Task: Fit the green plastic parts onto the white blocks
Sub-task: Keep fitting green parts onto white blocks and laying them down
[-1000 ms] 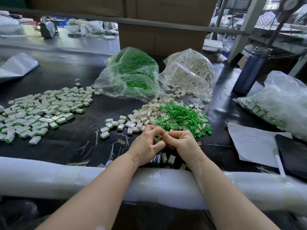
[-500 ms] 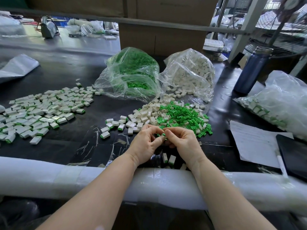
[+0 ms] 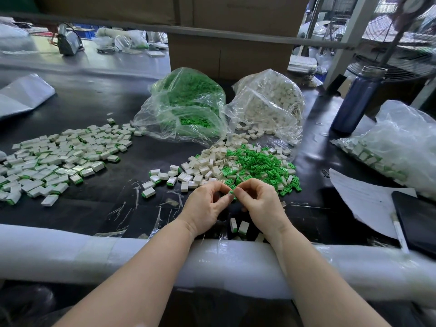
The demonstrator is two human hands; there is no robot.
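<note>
Both hands have drawn slightly apart since a moment ago, the fingertips now meeting at a single point over the near edge of the mixed pile.

Far left, a spread of finished blocks (image 3: 59, 159) — white with green ends showing — covers the black table (image 3: 99, 109). A few more lie loose nearer the middle.

Left hand (image 3: 205, 206) hovers just above the table, fingers curled, thumb and forefinger pinched toward the right hand; whether it grips a block I cannot tell, as the fingers hide what lies inside. Right hand (image 3: 262, 201) mirrors it, fingers curled, pinching a small green part (image 3: 232, 192) at the tips where the two hands touch.

Just beyond the hands sits the pile: white blocks (image 3: 207, 166) on its left side, green parts (image 3: 257, 166) on its right, the two mingling in the middle. Two finished blocks (image 3: 238, 225) lie between the wrists, close to the padded rail (image 3: 94, 256) both forearms rest on.

Behind the pile stand a clear bag of green parts (image 3: 188, 107) and, touching it on the right, a bag of white blocks (image 3: 269, 102). Further right — a blue bottle (image 3: 356, 100), another bag (image 3: 401, 142), a paper sheet (image 3: 368, 199) with a pen (image 3: 398, 232), and a dark tablet (image 3: 417, 218).
</note>
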